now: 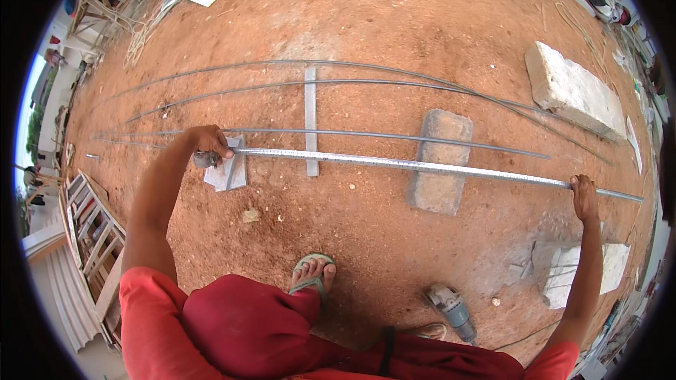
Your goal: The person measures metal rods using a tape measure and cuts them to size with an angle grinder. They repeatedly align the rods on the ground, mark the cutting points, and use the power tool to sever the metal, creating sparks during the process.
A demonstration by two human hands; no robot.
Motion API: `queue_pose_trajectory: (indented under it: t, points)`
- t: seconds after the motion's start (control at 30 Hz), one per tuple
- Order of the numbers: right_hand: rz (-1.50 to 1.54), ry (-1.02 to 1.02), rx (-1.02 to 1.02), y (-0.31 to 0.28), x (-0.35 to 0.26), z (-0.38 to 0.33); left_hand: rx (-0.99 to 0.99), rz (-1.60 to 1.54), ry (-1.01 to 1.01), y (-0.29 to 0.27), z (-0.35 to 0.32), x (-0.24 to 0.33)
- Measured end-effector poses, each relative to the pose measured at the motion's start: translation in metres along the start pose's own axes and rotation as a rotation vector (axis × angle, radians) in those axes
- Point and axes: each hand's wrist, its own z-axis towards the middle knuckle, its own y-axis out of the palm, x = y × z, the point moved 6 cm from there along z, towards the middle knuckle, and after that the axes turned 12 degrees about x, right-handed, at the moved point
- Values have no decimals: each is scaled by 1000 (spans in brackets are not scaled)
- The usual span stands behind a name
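My left hand (209, 143) grips the case of a tape measure (206, 160) over a small grey slab (227, 170). The tape's metal blade (394, 162) runs to the right along a long steel rebar (612, 194). My right hand (583, 195) presses the far end of the blade against that bar. The bar rests across a grey concrete block (439, 162). I am crouching, one sandalled foot (312, 273) on the red dirt.
Three more long rebars (338, 84) lie on the dirt beyond, crossed by a flat metal strip (310, 121). A pale stone block (574, 91) sits at the right, an angle grinder (451, 311) near my right knee, broken slabs (584, 271) beside it, a wooden frame (88, 229) at the left.
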Motion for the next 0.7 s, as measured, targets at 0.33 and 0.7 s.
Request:
queue_pose_trajectory:
  t: [0.33, 0.7]
  points:
    - [-11, 64, 15, -2, -12, 2, 16, 20, -103, 0, 6, -6]
    - [129, -20, 129, -11, -95, 6, 17, 72, -105, 4, 5, 0]
